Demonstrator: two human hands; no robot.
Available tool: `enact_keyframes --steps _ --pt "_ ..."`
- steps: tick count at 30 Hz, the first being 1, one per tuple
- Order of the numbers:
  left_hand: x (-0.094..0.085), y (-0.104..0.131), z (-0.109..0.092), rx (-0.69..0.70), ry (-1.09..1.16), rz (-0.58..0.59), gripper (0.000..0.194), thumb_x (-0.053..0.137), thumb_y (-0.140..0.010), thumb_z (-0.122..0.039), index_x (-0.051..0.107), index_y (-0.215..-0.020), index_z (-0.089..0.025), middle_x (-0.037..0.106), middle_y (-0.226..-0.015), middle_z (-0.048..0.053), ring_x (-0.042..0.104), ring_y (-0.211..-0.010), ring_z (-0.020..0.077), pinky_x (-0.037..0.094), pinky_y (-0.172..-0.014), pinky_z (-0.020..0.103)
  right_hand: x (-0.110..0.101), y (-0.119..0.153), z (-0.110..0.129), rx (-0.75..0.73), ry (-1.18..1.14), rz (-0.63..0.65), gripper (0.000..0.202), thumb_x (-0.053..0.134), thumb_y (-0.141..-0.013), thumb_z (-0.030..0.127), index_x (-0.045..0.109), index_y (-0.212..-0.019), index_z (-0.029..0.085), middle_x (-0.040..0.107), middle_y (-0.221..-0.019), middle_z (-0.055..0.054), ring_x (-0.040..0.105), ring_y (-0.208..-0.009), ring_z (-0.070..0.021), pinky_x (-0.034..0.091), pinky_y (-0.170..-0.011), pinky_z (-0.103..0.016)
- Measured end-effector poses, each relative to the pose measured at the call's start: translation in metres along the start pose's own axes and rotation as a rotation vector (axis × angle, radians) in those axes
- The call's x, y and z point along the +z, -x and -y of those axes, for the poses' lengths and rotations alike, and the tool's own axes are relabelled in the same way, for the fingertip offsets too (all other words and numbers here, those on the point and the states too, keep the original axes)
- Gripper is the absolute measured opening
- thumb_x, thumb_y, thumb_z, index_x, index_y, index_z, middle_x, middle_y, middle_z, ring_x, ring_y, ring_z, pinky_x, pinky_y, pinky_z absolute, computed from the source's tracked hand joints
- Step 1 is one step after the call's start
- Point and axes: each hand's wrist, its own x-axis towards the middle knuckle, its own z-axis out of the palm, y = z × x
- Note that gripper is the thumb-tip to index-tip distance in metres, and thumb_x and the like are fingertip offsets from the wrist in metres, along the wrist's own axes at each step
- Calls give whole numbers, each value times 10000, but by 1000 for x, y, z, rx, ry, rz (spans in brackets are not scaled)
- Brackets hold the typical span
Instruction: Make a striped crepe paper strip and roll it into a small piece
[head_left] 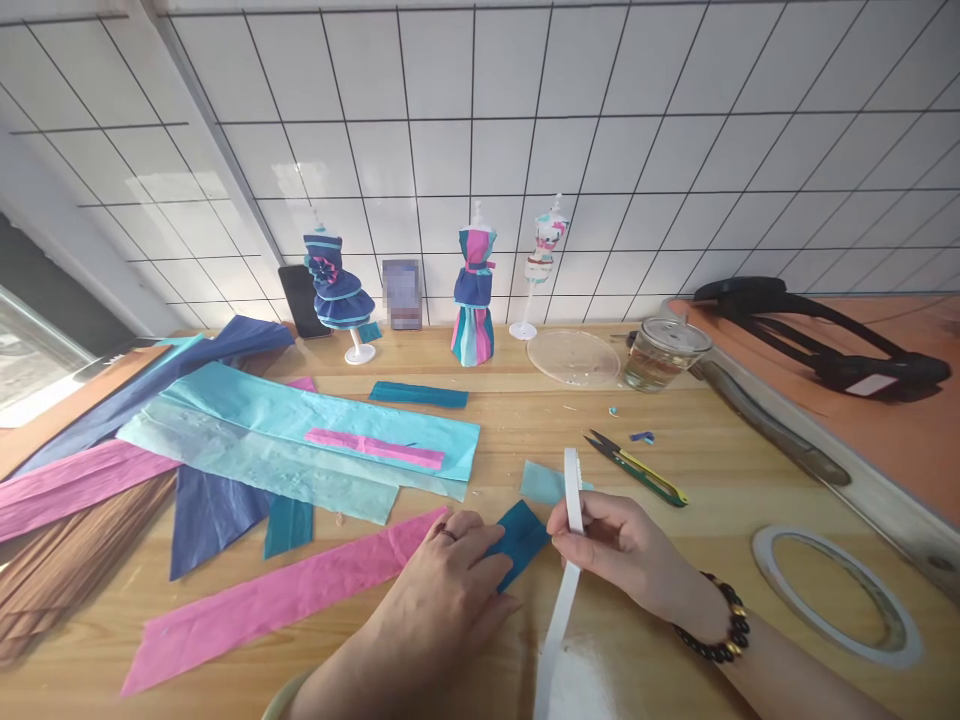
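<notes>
White strip (573, 490), lower end cut off by the frame | pinched between my right hand's (630, 555) thumb and fingers, above the bench (705, 440) | my left hand (457, 580) covers part of the teal paper (527, 540); whether it grips, I cannot tell | clear glass (660, 360) beyond, holding amber liquid

White strip (555, 640) cut off below, probable phone (403, 294) blurred
</notes>
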Motion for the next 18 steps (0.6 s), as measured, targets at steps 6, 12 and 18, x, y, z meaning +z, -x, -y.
enact_keyframes --steps 6,12,18 --pt "-2 -1 0 -26 30 116 74 553 -796 -216 603 -782 -164 620 -1006 105 539 -986 259 478 -819 411 0 1 0 -16 6 10 211 569 -792 389 554 -764 180 487 -654 6 439 -604 -125 369 -565 -254" --pt "-10 -2 5 -154 48 -2 160 427 -865 -182 583 -830 -176 625 -979 83 562 -925 218 467 -788 362 -4 0 -3 -19 -62 -37 225 593 -771 399 569 -765 176 508 -619 11 465 -576 -123 369 -545 -254" --pt "-32 13 23 -616 -260 112 190 545 -801 -341 596 -876 -175 602 -816 80 555 -869 284 449 -701 393 -11 -3 -14 -38 -219 -105 196 623 -767 361 583 -799 173 526 -614 14 496 -573 -126 391 -564 -272"
